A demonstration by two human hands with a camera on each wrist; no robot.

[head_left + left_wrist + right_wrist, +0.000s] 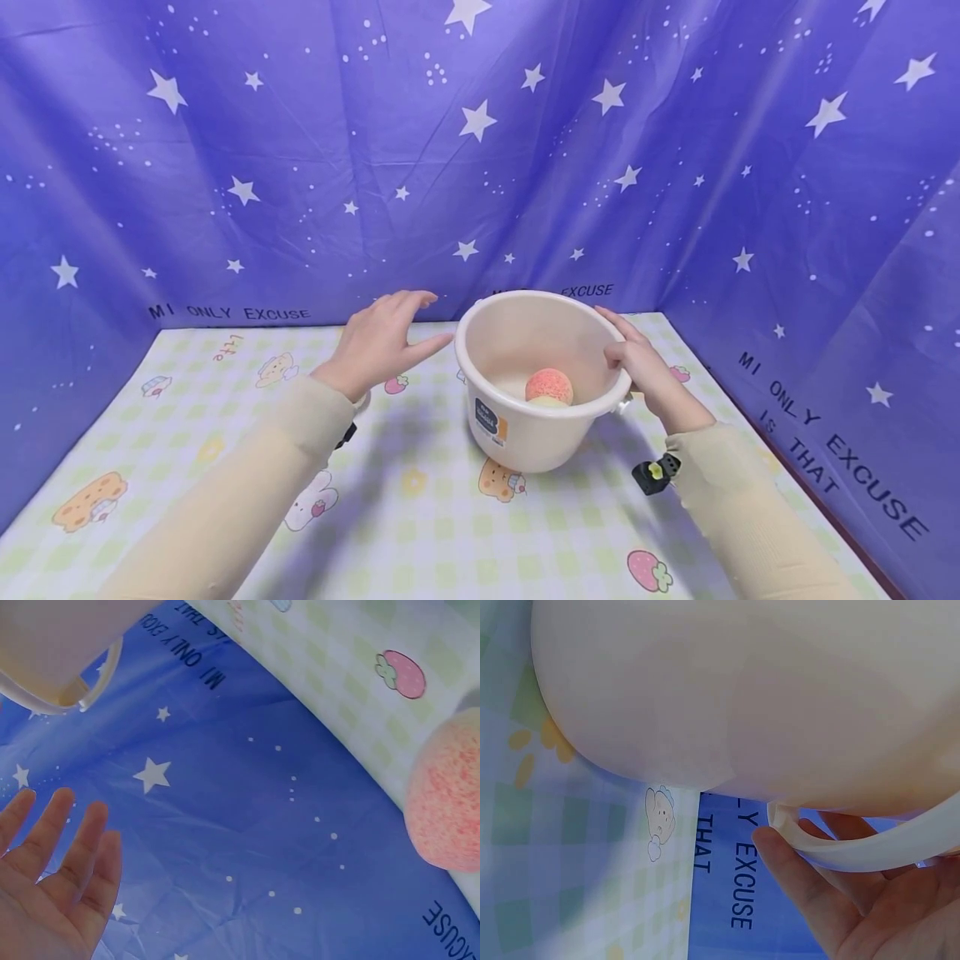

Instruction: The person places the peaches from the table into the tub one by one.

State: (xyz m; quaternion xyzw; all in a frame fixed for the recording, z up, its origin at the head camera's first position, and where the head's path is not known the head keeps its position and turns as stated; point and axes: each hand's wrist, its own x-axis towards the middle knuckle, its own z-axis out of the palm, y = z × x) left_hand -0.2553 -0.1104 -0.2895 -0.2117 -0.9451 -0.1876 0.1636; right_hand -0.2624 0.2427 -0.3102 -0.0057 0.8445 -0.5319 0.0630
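My right hand [643, 367] grips the right side of a cream plastic bucket [517, 433], with the thumb over its rim. In the right wrist view, the fingers [802, 881] of that hand lie against the bucket's side, behind its curved handle [877, 851]. Inside the bucket is a rough pink ball [549, 383], with something pale yellow below it, partly hidden by the front rim. My left hand [378, 342] is just left of the bucket, holding nothing, its fingers spread. At the right edge of the left wrist view is a pink ball [450, 795].
A checked cloth with cartoon prints [247, 433] covers the table. Behind and on the right hang blue star-patterned curtains [405, 125], meeting the table's edges. Black cameras [656, 473] are strapped at my wrists.
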